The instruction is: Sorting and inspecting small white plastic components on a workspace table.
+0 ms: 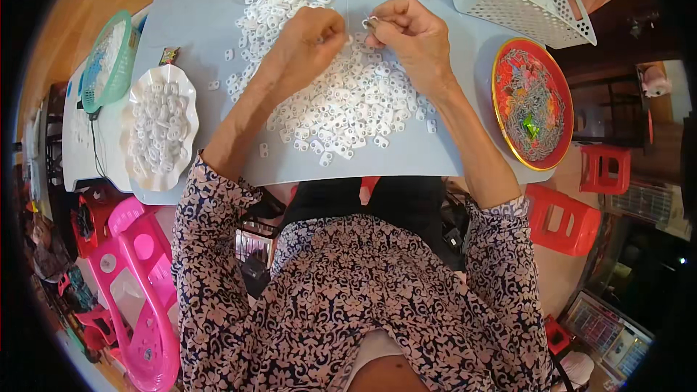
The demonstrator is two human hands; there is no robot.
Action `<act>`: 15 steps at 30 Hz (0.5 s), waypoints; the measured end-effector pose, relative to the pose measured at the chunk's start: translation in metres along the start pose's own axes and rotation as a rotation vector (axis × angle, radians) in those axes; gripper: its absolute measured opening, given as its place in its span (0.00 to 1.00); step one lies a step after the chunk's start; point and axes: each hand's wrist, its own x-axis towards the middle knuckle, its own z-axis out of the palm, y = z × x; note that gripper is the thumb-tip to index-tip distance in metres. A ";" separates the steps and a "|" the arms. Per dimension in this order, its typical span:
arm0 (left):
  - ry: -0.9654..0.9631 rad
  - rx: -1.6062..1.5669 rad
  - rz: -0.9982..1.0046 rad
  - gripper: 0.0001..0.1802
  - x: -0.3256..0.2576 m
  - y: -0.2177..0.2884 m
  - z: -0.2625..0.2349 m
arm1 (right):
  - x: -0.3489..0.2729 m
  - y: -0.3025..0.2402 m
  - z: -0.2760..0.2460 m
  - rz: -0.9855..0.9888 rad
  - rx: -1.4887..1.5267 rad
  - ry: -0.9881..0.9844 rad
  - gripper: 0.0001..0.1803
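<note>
- A tiny metal piece (371,22) sits pinched in the fingertips of my right hand (410,38), held just above the far side of the heap; it is too small for me to make out its shape.
- My left hand (308,38) is curled shut, its fingertips brought up against the same little piece, so both hands meet over it.
- Under my wrists lies a heap of small white plastic pieces (348,105), spread across the pale blue surface (406,160), with more of them trailing away toward the far edge.
- To my left, a scalloped white dish (135,147) holds more of the white pieces.
- Beyond it stands a green mesh basket (116,54).
- To my right, a round red tray with a gold rim (505,54) is filled with thin metal bits.
- A white perforated basket (508,7) stands tilted at the far right corner.
- Pink plastic stools (141,283) are low at my left, red ones (563,218) at my right.
</note>
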 end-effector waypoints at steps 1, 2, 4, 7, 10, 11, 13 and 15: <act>0.002 -0.001 -0.002 0.04 0.001 0.000 0.000 | -0.001 -0.002 0.002 0.016 0.043 -0.011 0.08; 0.053 -0.115 -0.076 0.05 0.002 0.000 0.000 | -0.002 -0.004 0.003 0.017 0.042 -0.014 0.08; 0.063 -0.278 -0.267 0.06 0.003 0.001 -0.005 | -0.004 -0.007 0.006 -0.001 0.042 -0.018 0.13; 0.088 -0.475 -0.301 0.07 0.001 0.000 -0.002 | -0.006 -0.008 0.008 0.010 0.087 -0.076 0.13; 0.078 -0.499 -0.346 0.09 -0.001 0.006 0.003 | -0.006 -0.005 0.009 -0.001 0.054 -0.080 0.12; 0.080 -0.499 -0.346 0.09 -0.001 0.006 0.003 | -0.005 -0.005 0.009 0.000 0.054 -0.082 0.12; 0.102 -0.603 -0.380 0.10 -0.001 0.006 0.003 | -0.005 -0.004 0.007 0.001 0.027 -0.081 0.11; 0.105 -0.664 -0.393 0.10 0.000 -0.003 0.002 | -0.005 -0.005 0.008 -0.021 -0.006 -0.086 0.11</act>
